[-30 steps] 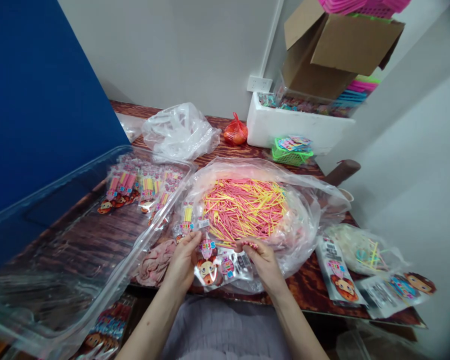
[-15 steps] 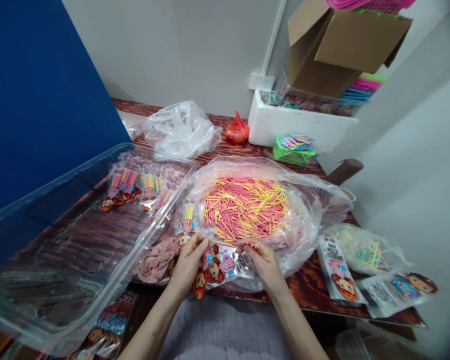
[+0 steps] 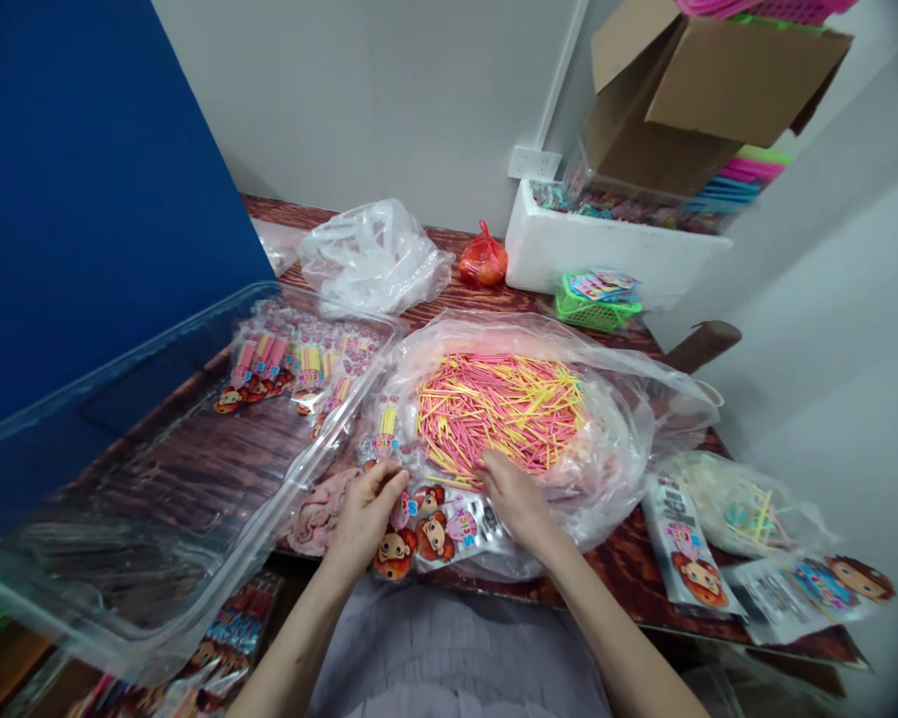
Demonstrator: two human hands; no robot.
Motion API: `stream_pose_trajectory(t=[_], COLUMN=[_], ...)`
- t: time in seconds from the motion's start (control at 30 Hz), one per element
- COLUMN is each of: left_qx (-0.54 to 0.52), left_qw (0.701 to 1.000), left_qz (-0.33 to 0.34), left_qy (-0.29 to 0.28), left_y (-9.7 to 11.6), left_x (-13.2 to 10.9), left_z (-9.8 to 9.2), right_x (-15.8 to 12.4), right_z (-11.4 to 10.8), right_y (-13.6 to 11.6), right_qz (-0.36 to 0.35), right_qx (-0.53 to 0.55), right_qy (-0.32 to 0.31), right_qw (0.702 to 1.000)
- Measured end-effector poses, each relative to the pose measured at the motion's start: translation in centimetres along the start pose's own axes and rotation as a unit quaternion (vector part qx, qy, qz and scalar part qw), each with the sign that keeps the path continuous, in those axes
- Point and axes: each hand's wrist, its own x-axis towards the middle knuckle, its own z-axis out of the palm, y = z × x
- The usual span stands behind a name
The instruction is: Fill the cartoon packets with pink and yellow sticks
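Note:
My left hand (image 3: 368, 507) is closed in a pinch at the upper part of a small clear packet (image 3: 395, 554) printed with a cartoon monkey. My right hand (image 3: 520, 499) is curled with its back towards me, its fingertips at the near edge of a heap of thin pink and yellow sticks (image 3: 498, 414); what lies inside the fingers is hidden. The heap sits in a large open clear plastic bag (image 3: 614, 469). Between my hands lies a silver printed pouch (image 3: 486, 529). A filled packet (image 3: 386, 419) of yellow sticks rests left of the heap.
At left stands a big clear plastic bin (image 3: 269, 499), with filled packets (image 3: 310, 364) at its far end. A pink cloth (image 3: 321, 514) lies beside it. Silver pouches (image 3: 692, 553) are at right. Behind are a green basket (image 3: 595, 314), red net bag (image 3: 483, 257) and white foam box (image 3: 614, 249).
My right hand, which showed pink stick ends at its fingers, has turned over and moved up to the heap's edge. The packet at my left hand has swung more upright. The view has shifted slightly.

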Motion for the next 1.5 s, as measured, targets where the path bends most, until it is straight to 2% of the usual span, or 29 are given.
stream_pose_trajectory(t=[0.1, 0.17, 0.27, 0.4, 0.47, 0.53, 0.6, 0.67, 0.7, 0.73, 0.83, 0.87, 0.9, 1.0, 1.13, 1.3, 1.43, 1.5], left_qx=[0.028, 0.034, 0.022, 0.033, 0.059, 0.078, 0.077, 0.051, 0.03, 0.007, -0.033, -0.033, -0.028, 0.002, 0.031, 0.025, 0.017, 0.01], left_qw=[0.999, 0.998, 1.0, 0.999, 0.998, 0.997, 0.997, 0.998, 0.999, 1.0, 0.999, 0.999, 0.999, 0.999, 0.999, 0.999, 0.999, 0.999], left_qz=[0.019, 0.014, 0.001, 0.004, 0.01, 0.015, 0.018, 0.016, 0.01, 0.001, -0.029, -0.034, -0.037, -0.036, -0.015, 0.013, 0.002, -0.009], left_qy=[-0.038, -0.044, -0.014, 0.014, 0.012, -0.003, -0.026, -0.032, -0.025, -0.013, 0.019, 0.02, 0.018, 0.01, -0.002, -0.039, -0.039, -0.034], left_y=[0.1, 0.2, 0.3, 0.3, 0.6, 0.9, 1.0, 0.8, 0.7, 0.5, 0.3, 0.3, 0.5, 0.9, 0.9, 0.7, 0.8, 0.7], left_x=[-0.2, -0.4, -0.7, -1.1, -1.2, -1.4, -1.4, -1.3, -1.3, -1.2, -1.3, -1.3, -1.5, -1.9, -2.2, -2.3, -2.5, -2.5], left_z=[0.2, 0.2, 0.1, -0.3, -0.5, -0.4, -0.1, 0.4, 0.7, 0.9, 1.4, 1.5, 1.5, 1.7, 2.1, 2.9, 3.3, 3.3], right_x=[1.0, 1.4, 1.7, 1.8, 1.9, 2.1, 2.3, 2.2, 2.0, 1.8, 1.0, 0.8, 0.7, 0.9, 1.8, 2.7, 2.3, 1.8], right_z=[0.7, 1.3, 2.1, 2.1, 1.4, 0.6, -0.1, -0.6, -0.7, -0.7, -0.7, -0.7, -0.8, -1.6, -2.9, -3.0, -2.0, -1.5], right_y=[-1.4, -2.2, -2.9, -2.6, -2.1, -1.3, -0.7, -0.2, -0.1, 0.0, -0.3, -0.5, -0.7, -1.8, -3.4, -5.3, -6.3, -6.6], right_qz=[-0.05, -0.06, -0.05, -0.053, -0.037, 0.021, 0.08, 0.116, 0.133, 0.157, 0.21, 0.214, 0.213, 0.197, 0.151, 0.098, 0.097, 0.103], right_qx=[-0.195, -0.277, -0.319, -0.313, -0.227, -0.027, 0.15, 0.258, 0.324, 0.412, 0.639, 0.668, 0.684, 0.705, 0.734, 0.736, 0.735, 0.725], right_qy=[-0.059, -0.087, -0.102, -0.101, -0.071, -0.012, 0.035, 0.034, 0.021, 0.005, -0.038, -0.046, -0.053, -0.052, 0.012, 0.064, 0.057, 0.05], right_qw=[0.978, 0.955, 0.941, 0.943, 0.971, 0.999, 0.985, 0.959, 0.936, 0.898, 0.739, 0.711, 0.696, 0.679, 0.662, 0.666, 0.669, 0.679])
